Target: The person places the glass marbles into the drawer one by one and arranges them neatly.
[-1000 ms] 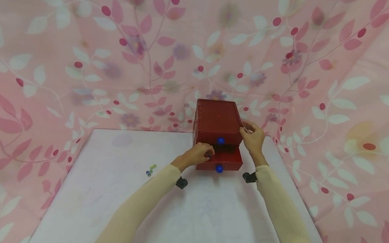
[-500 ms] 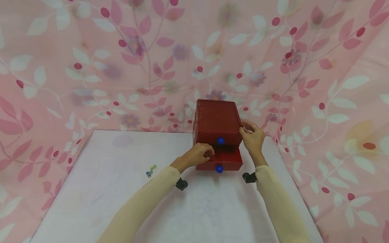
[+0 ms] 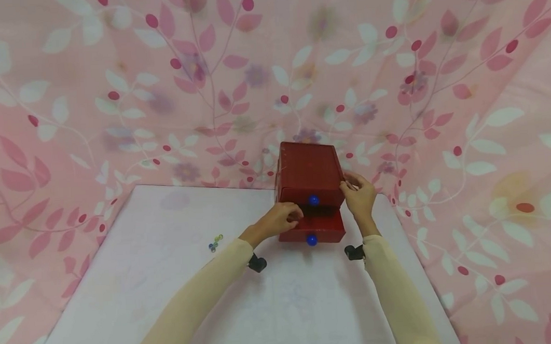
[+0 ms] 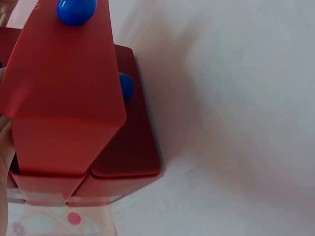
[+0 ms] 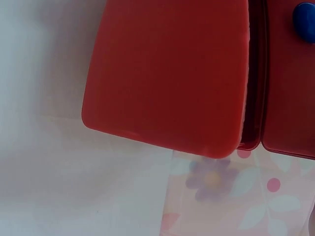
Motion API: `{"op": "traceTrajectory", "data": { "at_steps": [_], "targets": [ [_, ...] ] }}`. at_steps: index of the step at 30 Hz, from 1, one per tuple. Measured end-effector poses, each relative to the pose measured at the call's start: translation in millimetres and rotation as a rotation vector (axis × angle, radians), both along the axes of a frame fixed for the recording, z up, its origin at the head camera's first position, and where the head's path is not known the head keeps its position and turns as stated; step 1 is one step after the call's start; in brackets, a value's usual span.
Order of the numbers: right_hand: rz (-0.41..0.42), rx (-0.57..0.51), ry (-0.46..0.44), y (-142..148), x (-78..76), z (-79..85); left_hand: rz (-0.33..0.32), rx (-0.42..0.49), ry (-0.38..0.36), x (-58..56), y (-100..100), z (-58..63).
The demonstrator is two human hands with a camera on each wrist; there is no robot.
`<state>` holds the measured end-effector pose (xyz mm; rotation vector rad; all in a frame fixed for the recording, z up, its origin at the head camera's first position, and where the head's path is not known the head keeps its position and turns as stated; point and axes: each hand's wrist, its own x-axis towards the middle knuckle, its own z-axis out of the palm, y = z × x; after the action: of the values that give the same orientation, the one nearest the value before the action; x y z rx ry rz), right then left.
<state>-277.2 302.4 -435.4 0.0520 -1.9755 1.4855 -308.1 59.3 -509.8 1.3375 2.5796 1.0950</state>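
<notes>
A red drawer cabinet (image 3: 309, 165) with blue round knobs stands on the white table. Its pulled-out drawer (image 3: 318, 226) juts toward me, with a shut drawer above and another blue knob (image 4: 126, 87) below in the left wrist view. My left hand (image 3: 278, 218) hangs over the pulled-out drawer's left side, fingers loosely bent and nothing visible in them. The drawer's inside is partly hidden by that hand. With thumb and fingers, my right hand (image 3: 361, 196) holds the cabinet's right edge near the top front corner.
Several small glass marbles (image 3: 216, 242), blue and greenish, lie on the white table (image 3: 169, 281) left of the cabinet. Pink floral cloth (image 3: 232, 65) rises right behind the cabinet and along both sides. A black wrist mount (image 3: 257, 263) sits under the left sleeve.
A small dark thing seen at my left fingertips one second ago no longer shows there. Both hands and the drawer stay in nearly the same place.
</notes>
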Motion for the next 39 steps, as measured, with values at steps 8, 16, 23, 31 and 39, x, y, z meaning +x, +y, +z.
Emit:
{"op": "traceTrajectory", "data": {
  "at_steps": [8,16,23,31,39],
  "targets": [
    [0.002,-0.004,-0.001,-0.9,0.9,0.2,0.038,0.141,0.019,4.5,-30.2,2.7],
    [-0.008,0.0,-0.002,-0.2,1.1,-1.5,0.054,0.242,0.078,-0.7,-72.5,-7.5],
    [-0.004,-0.012,-0.008,-3.1,4.4,2.8,0.133,0.269,0.041,1.6,-114.5,-17.1],
    [-0.009,-0.007,-0.012,-3.2,4.2,1.9,0.295,0.246,0.02,10.5,-148.5,-37.9],
    [0.009,-0.007,0.019,-0.9,1.7,-1.3,0.379,0.208,0.005,21.1,-168.6,-48.2]
  ]
}}
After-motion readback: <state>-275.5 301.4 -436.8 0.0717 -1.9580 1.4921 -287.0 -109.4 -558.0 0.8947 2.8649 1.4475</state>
